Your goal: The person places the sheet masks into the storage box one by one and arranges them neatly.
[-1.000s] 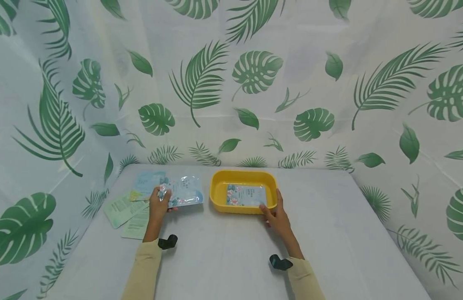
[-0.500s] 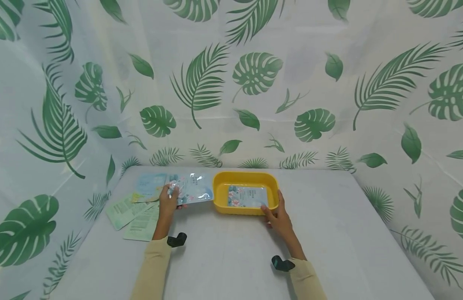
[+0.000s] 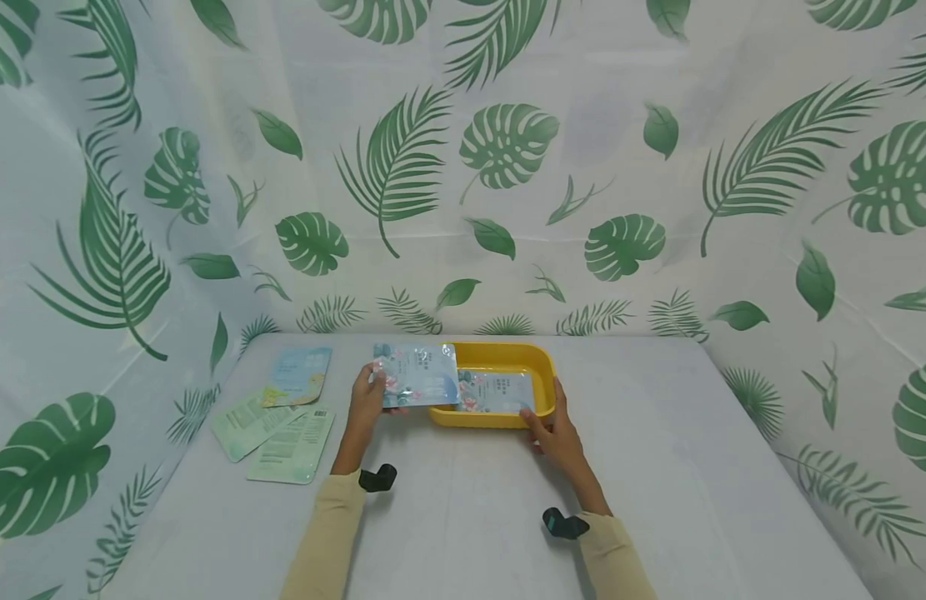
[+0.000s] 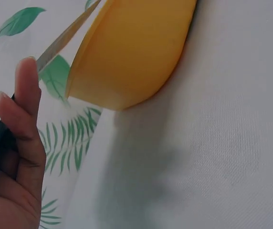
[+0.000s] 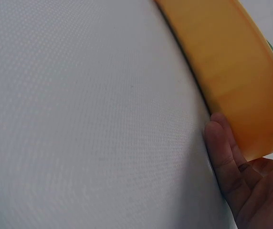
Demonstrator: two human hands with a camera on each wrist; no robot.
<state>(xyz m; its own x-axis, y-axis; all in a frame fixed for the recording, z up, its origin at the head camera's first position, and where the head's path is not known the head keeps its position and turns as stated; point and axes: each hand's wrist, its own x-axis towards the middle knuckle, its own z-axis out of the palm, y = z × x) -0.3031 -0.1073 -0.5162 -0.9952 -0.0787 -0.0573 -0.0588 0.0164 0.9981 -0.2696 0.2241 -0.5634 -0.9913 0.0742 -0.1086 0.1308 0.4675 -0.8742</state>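
Observation:
My left hand [image 3: 365, 402] pinches a pale blue floral face mask packet [image 3: 421, 377] by its left edge. The packet hangs over the left end of a yellow plastic tray [image 3: 543, 360] and hides that part of it. Inside the tray lies a similar floral packet [image 3: 502, 392], partly covered by the held one. At the tray's front right corner, my right hand [image 3: 562, 435] grips the rim, thumb on top. In the left wrist view the held packet [image 4: 66, 40] appears edge-on above the fingers. Fingers [image 5: 220, 143] of the right hand press against the tray's outer wall in the right wrist view.
To the left on the white table [image 3: 447, 517] lie a blue and yellow packet [image 3: 301, 375] and two green packets, one of them [image 3: 293, 450] nearest the front. A leaf-patterned curtain [image 3: 493, 208] rises behind the table and on both sides.
My left hand has moved right, bringing the floral packet from beside the tray to over its left end. The packets at left are now uncovered. My right hand stays on the tray.

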